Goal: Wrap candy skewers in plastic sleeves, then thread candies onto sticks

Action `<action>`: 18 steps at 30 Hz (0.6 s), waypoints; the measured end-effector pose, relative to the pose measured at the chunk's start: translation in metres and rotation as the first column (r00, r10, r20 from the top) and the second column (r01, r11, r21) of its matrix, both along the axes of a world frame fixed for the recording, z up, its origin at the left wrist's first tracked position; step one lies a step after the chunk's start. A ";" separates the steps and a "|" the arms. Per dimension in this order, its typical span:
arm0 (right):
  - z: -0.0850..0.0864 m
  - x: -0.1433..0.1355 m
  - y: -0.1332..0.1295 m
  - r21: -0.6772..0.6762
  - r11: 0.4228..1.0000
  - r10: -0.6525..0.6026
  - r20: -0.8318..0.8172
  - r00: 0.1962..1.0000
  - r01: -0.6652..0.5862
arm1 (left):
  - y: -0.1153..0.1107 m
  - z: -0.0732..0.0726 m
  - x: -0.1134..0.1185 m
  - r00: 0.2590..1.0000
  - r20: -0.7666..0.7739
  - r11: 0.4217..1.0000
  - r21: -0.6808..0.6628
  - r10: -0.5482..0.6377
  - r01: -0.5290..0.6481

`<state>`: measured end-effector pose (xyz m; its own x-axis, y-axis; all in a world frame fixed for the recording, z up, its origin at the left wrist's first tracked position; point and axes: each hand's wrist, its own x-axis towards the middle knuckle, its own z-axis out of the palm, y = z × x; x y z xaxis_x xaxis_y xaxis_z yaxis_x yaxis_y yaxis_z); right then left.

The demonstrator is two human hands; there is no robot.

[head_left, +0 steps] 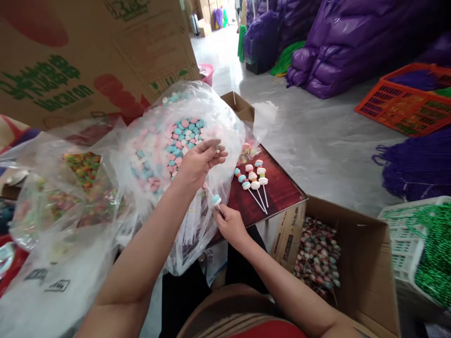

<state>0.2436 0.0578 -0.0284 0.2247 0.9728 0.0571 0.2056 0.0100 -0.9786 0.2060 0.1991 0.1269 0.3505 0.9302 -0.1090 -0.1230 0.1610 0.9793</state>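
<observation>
My right hand [230,227] grips a white stick low down, with a blue and white candy [216,200] threaded on it just above the fingers. Up and to the left, my left hand [204,162] is closed, thumb and fingers pinched together over the candy bag. Whatever small thing it pinches is too hidden to name. Behind it, a clear plastic bag [225,119] lies open, full of pink, blue and white button-shaped candies [185,131]. Three finished-looking candy skewers [252,177] lie side by side on the dark red table [282,180], right of my hands.
A cardboard box [366,253] of wrapped candies stands low at the right. Left lies a bag of small orange and green candies [82,169]. A large Macaron carton [81,56] rises behind. Across the floor are purple sacks [338,42] and an orange crate [398,103].
</observation>
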 end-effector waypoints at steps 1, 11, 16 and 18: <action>0.000 -0.001 0.000 -0.003 1.000 0.004 -0.006 1.000 -0.004 | 0.009 0.002 0.014 0.999 -0.040 0.997 0.070 -0.025 0.027; 0.001 -0.007 -0.002 -0.017 1.000 0.010 0.073 0.997 -0.009 | 0.087 -0.016 0.136 0.821 -0.570 0.721 0.554 -0.037 0.417; 0.005 -0.006 -0.004 0.014 1.000 0.009 0.087 0.996 -0.010 | 0.095 -0.027 0.134 0.386 -0.911 0.576 0.395 0.146 0.715; 0.006 -0.006 -0.005 0.012 1.000 0.013 0.100 0.995 -0.014 | 0.097 -0.030 0.129 0.278 -0.931 0.527 0.363 0.237 0.769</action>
<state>0.2379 0.0533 -0.0222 0.2044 0.9746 0.0910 0.3016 0.0257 -0.9531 0.3346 0.2959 0.0966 0.7495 0.6618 0.0155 0.6540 -0.7438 0.1380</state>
